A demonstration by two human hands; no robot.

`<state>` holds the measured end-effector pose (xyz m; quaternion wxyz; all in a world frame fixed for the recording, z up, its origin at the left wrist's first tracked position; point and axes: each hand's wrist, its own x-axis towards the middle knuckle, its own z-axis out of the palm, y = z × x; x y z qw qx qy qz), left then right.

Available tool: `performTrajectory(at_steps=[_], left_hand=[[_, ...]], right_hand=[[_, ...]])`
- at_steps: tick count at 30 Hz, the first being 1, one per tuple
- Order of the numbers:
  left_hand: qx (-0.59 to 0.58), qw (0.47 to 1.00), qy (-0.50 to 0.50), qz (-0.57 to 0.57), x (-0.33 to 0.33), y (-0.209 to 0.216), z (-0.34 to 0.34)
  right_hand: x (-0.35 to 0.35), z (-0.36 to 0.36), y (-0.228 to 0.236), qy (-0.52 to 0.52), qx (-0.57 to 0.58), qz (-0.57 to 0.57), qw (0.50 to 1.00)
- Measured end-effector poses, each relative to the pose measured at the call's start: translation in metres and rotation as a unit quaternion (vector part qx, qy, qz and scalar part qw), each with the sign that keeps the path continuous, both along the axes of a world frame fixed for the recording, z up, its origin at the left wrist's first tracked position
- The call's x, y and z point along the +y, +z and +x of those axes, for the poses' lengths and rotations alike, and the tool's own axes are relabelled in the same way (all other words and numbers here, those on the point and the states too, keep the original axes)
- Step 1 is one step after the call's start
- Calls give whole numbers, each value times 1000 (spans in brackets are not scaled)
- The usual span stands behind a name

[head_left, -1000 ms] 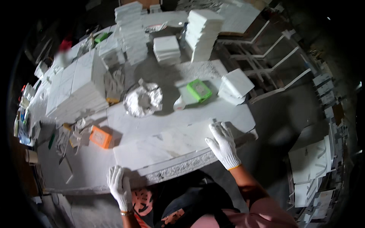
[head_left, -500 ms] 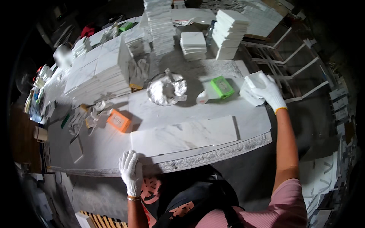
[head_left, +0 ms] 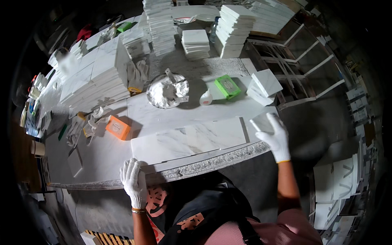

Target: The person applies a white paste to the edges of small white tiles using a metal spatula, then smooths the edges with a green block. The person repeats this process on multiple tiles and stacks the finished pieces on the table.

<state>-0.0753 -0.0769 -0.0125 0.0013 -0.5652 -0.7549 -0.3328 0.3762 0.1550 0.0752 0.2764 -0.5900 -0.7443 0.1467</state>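
My right hand [head_left: 275, 139], in a white knit glove, grips a small marble tile [head_left: 260, 121] between thumb and fingers at the table's right end. Just left of it, several white, grey-veined tiles lie end to end in a row [head_left: 185, 139] along the front edge. Beyond the hand is a short stack of tiles [head_left: 263, 85], the top one turned askew. My left hand [head_left: 134, 183], gloved too, rests with fingers stretched out on the table's front edge, near the row's left end, holding nothing.
Behind the row stand a metal bowl [head_left: 152, 99] of white paste with flat blades, a white bottle [head_left: 206, 98] and a green box [head_left: 227, 86]. An orange box [head_left: 118, 127] and loose gloves [head_left: 77, 130] lie left. Tall tile stacks [head_left: 234, 32] rise behind; a metal frame [head_left: 304, 69] stands right.
My right hand has come from the short tile stack toward me, bringing a tile to the row's right end. My left hand stays at the table edge. The view has shifted slightly.
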Motion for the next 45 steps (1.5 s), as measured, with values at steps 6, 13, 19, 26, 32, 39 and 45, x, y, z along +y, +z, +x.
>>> performTrajectory(at_steps=[6, 13, 19, 26, 32, 39, 45], left_hand=[[16, 1000, -16, -6, 1, 2, -3], [19, 999, -27, 16, 1, -4, -4], [21, 999, -27, 3, -3, -5, -4], [28, 999, -43, 8, -2, -11, -9], [37, 999, -24, 18, -3, -13, -9], [37, 999, -26, 5, -3, -11, -8], [45, 999, -26, 3, -5, -12, -5]], right_hand=[[-2, -34, -38, -130, -229, 37, 964], [-7, -26, -40, -24, -108, 26, 994], [28, 1, 8, -75, 260, -8, 963], [136, 6, 48, -63, -151, -25, 986], [142, -16, 57, -67, -191, -62, 977], [87, 24, 55, -75, 29, 24, 996], [20, 73, 2, -72, 95, -5, 993]])
